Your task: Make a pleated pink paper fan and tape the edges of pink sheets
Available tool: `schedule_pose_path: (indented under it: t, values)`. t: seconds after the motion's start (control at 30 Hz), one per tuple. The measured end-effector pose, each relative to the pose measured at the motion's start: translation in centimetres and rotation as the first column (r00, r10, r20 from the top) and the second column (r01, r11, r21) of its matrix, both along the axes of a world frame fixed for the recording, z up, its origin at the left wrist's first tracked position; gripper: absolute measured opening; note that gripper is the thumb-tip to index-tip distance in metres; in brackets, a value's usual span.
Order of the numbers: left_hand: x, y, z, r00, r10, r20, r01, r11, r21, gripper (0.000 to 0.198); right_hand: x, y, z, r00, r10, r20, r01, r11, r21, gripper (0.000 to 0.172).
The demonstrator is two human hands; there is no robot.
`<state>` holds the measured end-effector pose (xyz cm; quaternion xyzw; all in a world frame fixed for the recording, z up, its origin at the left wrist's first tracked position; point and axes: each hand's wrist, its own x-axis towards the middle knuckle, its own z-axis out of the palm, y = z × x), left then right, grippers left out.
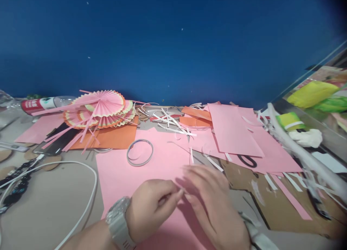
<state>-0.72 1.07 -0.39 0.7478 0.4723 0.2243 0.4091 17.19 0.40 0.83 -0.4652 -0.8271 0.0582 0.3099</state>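
Note:
Above a pink paper sheet (116,174), my left hand (151,206) is closed in a pinch, thumb against curled fingers; anything held there is too small or hidden to make out. My right hand (211,203) faces it with fingers stretched out and slightly blurred, the thumb tip close to the left fingertips. I see nothing held in the right hand. A grey watch (119,221) circles my left wrist. On the sheet beyond the left hand lies a grey ring (140,152), perhaps a roll of tape. Thin white strips (214,163) lie beyond the right hand.
Pleated paper fans (101,105) rest at the back left near a bottle (40,104), a phone (58,139) and a white cable (92,170). Pink sheets (233,130) and a black loop handle (247,161) lie right, on cardboard (273,210). A blue wall (173,43) stands behind.

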Motion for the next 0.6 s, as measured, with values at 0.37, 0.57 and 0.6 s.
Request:
schedule_pose_path:
  t: [0.37, 0.57, 0.6]
  values:
    - [0.0, -0.1, 0.7, 0.994, -0.023, 0.109, 0.038, 0.990, -0.137, 0.031, -1.2, -0.3, -1.5, 0.994, -0.024, -0.107, 0.016, 0.997, -0.069, 0.007]
    - [0.0, 0.5, 0.1, 0.959, 0.088, 0.270, -0.031, 0.977, -0.209, 0.032, -0.7, 0.0, -2.0, 0.993, 0.065, -0.094, -0.062, 0.997, 0.038, 0.030]
    - [0.0, 0.6, 0.0, 0.949, 0.095, 0.299, -0.024, 0.973, -0.231, 0.031, -0.7, 0.2, -1.8, 0.995, 0.077, -0.065, -0.077, 0.997, 0.011, 0.030]
